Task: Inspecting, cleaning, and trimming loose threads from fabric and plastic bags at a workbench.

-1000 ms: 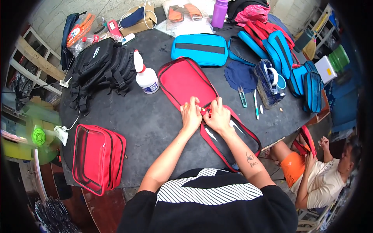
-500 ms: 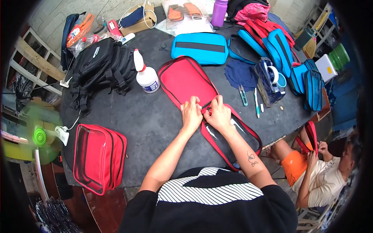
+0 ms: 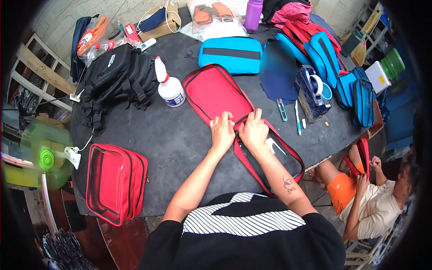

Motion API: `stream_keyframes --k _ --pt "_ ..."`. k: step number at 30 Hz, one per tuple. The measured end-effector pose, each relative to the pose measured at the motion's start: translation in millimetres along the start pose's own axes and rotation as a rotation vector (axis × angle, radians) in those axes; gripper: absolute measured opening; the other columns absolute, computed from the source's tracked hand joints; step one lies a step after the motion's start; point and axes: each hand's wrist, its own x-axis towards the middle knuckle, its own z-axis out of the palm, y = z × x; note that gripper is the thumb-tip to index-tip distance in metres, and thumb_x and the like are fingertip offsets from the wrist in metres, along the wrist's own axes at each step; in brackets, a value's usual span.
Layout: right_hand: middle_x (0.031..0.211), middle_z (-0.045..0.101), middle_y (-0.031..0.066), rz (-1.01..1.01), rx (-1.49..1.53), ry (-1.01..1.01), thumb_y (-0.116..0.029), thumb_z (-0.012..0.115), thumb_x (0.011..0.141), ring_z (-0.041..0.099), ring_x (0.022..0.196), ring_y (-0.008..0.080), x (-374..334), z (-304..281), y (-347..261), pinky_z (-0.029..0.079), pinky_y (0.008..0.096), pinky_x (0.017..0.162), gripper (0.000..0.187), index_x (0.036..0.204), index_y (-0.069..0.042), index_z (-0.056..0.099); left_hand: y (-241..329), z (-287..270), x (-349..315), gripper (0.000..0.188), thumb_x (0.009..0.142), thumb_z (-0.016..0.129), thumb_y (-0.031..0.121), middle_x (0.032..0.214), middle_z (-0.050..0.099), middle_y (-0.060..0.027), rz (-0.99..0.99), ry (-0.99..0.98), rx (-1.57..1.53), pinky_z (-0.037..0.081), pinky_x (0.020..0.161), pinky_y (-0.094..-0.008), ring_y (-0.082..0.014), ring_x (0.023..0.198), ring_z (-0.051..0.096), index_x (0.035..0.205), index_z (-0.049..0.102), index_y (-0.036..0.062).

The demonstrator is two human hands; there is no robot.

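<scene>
Left hand (image 3: pixel 222 136) and right hand (image 3: pixel 254 136) clamp fingers on the opened red case (image 3: pixel 219 96), apparently working the join (image 3: pixel 237 128) between; next likely needs steady tension.

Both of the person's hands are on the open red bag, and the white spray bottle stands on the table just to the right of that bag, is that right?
Not quite: in the head view, the white spray bottle stands on the table just to the left of the open red bag. The left hand and right hand are both on that bag.
</scene>
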Motion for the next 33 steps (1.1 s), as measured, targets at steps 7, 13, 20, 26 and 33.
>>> stream_keyframes --k 7,13,20,26,33 --pt "0.104 0.048 0.0182 0.07 0.207 -0.077 -0.023 0.07 0.076 0.061 0.075 0.033 4.9 -8.2 11.7 0.052 0.0391 0.065 0.033 0.092 0.002 0.053 -3.0 -3.1 -1.2 0.018 0.078 0.059 0.002 0.085 0.06 -0.0105 -0.002 0.003 -0.073 0.037 0.081 -0.043 -0.032 0.086 0.055 0.094 0.051 0.005" --pt "0.099 0.051 0.0204 0.2 0.469 0.318 -0.012 0.065 0.081 0.054 0.09 0.0343 40.1 -25.9 120.9 0.045 0.0404 0.081 0.026 0.099 0.0 0.052 13.0 -37.7 -2.3 0.025 0.077 0.07 0.018 0.101 0.058 -0.0135 0.144 0.061 0.002 0.035 0.094 -0.043 -0.0319 0.106 0.048 0.097 0.061 0.0061" --pt "0.101 0.051 0.0225 0.162 0.308 0.301 -0.002 0.062 0.079 0.053 0.094 0.0402 52.1 -24.4 160.2 0.045 0.0438 0.084 0.029 0.106 0.0 0.052 -7.4 -33.2 7.5 0.047 0.076 0.071 0.033 0.135 0.042 -0.0237 0.088 -0.143 0.243 0.019 0.111 -0.0521 -0.0423 0.136 0.024 0.115 0.062 0.0096" --pt "0.103 0.052 0.017 -0.043 0.32 0.104 -0.015 0.062 0.082 0.054 0.092 0.0368 84.2 -16.3 157.4 0.045 0.0448 0.082 0.019 0.097 -0.003 0.058 17.3 -57.5 22.6 0.041 0.076 0.071 0.023 0.115 0.049 -0.0182 0.066 0.058 0.219 0.034 0.098 -0.0489 -0.0379 0.115 0.043 0.112 0.06 0.0085" --pt "0.108 0.054 0.013 0.106 -0.131 0.047 -0.028 0.068 0.079 0.056 0.101 0.0338 140.4 36.0 147.6 0.048 0.0445 0.082 0.032 0.099 -0.004 0.062 15.0 -55.2 -7.5 0.066 0.066 0.076 0.009 0.105 0.047 -0.0172 -0.076 -0.169 -0.038 0.045 0.091 -0.0396 -0.0322 0.102 0.051 0.126 0.049 0.0081"
